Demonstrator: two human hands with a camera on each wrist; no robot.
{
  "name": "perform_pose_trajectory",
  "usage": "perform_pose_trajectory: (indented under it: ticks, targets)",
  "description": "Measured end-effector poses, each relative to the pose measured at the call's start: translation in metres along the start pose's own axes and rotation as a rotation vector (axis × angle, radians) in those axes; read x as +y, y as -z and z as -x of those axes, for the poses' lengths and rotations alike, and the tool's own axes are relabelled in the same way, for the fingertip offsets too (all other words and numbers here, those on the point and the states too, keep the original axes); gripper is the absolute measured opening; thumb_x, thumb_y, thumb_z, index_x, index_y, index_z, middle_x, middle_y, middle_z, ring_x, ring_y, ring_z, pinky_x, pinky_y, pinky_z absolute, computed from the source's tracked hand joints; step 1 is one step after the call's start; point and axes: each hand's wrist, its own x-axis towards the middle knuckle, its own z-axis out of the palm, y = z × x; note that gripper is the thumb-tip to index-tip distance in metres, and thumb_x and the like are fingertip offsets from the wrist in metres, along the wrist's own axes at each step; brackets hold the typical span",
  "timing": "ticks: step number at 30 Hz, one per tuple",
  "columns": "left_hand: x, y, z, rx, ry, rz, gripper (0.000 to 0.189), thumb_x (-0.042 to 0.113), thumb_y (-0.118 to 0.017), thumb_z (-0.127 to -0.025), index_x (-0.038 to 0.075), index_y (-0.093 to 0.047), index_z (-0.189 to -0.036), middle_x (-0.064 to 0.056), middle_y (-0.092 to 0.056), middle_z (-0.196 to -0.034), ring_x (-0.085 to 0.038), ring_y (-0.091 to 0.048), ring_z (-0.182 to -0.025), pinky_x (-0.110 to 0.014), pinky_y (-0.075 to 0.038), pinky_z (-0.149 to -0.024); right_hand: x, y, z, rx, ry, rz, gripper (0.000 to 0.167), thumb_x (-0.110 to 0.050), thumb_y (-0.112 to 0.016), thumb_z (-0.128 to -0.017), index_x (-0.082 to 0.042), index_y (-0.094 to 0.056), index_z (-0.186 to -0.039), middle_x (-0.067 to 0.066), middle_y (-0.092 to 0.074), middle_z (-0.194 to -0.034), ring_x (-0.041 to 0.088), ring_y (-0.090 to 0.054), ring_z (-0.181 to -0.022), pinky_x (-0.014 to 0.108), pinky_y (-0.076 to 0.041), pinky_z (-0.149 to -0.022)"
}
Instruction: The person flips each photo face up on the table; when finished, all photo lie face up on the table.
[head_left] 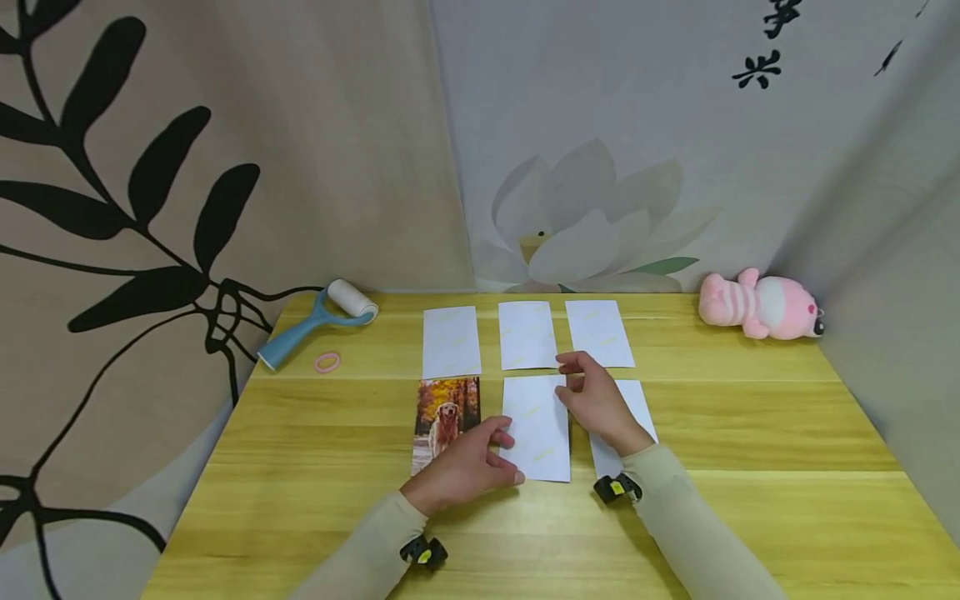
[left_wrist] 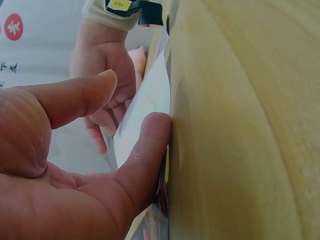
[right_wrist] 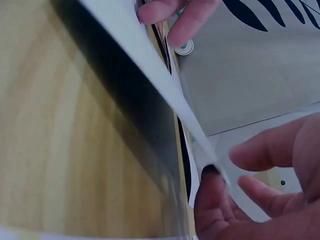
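Note:
A white card (head_left: 536,433) in the middle of the front row lies between the two hands. At its left edge is the left hand (head_left: 471,460); in the left wrist view one fingertip (left_wrist: 156,125) touches the card while the other digit stands away from it. The right hand (head_left: 596,402) is at the upper right edge. The right wrist view shows this side of the card (right_wrist: 150,65) raised off the table, dark underneath, with one fingertip (right_wrist: 211,187) under its edge and the other fingers apart. A photo of a dog (head_left: 446,421) lies face up left of it, partly behind the left hand.
Behind lie three more white cards (head_left: 452,342) in a row; another white card (head_left: 636,408) is partly under the right forearm. A blue lint roller (head_left: 300,333) and pink ring (head_left: 327,362) lie at the left. A pink plush toy (head_left: 765,307) rests at the back right.

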Motion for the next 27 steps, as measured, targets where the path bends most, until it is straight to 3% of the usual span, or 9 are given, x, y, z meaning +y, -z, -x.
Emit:
perform_pose_trajectory:
  ticks: [2,8,16,23,27]
  targets:
    - [0.0,0.0,-0.001,0.001,0.012,-0.012,0.092,0.018,-0.086,-0.091,0.005,-0.032,-0.164,-0.008,-0.062,-0.139,-0.018,-0.07,-0.108,-0.042,-0.058,-0.095,0.001,0.0,-0.001,-0.004,-0.02,-0.025,0.052,-0.007,-0.068,-0.099,-0.005,-0.052,-0.149,0.018,-0.064,-0.132,0.027,-0.064,-0.104,0.027,-0.052,-0.079]
    - [-0.002,0.0,-0.006,0.042,0.026,-0.011,0.095,0.026,-0.082,-0.094,0.003,-0.026,-0.166,-0.007,-0.063,-0.135,-0.018,-0.069,-0.108,-0.042,-0.058,-0.095,0.0,0.0,0.002,-0.041,-0.088,-0.157,0.046,-0.009,-0.07,-0.099,-0.002,-0.057,-0.143,0.009,-0.066,-0.101,0.016,-0.058,-0.082,0.025,-0.05,-0.068]
    - [-0.005,0.0,-0.015,0.088,0.015,0.277,0.065,0.008,-0.073,-0.1,-0.005,-0.041,-0.154,-0.014,-0.059,-0.112,-0.02,-0.072,-0.088,-0.034,-0.065,-0.08,0.0,0.003,0.004,-0.082,-0.098,-0.316,0.035,-0.001,-0.066,-0.1,0.0,-0.06,-0.135,0.021,-0.073,-0.114,0.014,-0.068,-0.083,0.029,-0.06,-0.065]
    - [-0.005,0.001,-0.018,0.109,0.024,0.325,0.054,0.005,-0.072,-0.099,-0.006,-0.047,-0.146,-0.011,-0.057,-0.107,-0.02,-0.07,-0.084,-0.033,-0.065,-0.079,0.004,0.005,0.003,-0.068,-0.093,-0.31,0.033,-0.001,-0.067,-0.099,-0.003,-0.063,-0.131,0.008,-0.068,-0.093,0.014,-0.061,-0.07,0.028,-0.055,-0.058]
    - [-0.004,0.001,-0.018,0.122,0.023,0.336,0.046,0.005,-0.071,-0.1,-0.005,-0.05,-0.14,-0.011,-0.056,-0.108,-0.019,-0.07,-0.083,-0.033,-0.065,-0.08,0.0,0.008,0.006,-0.072,-0.094,-0.31,0.032,-0.003,-0.068,-0.099,-0.005,-0.064,-0.13,0.006,-0.066,-0.09,0.016,-0.06,-0.066,0.03,-0.055,-0.055]
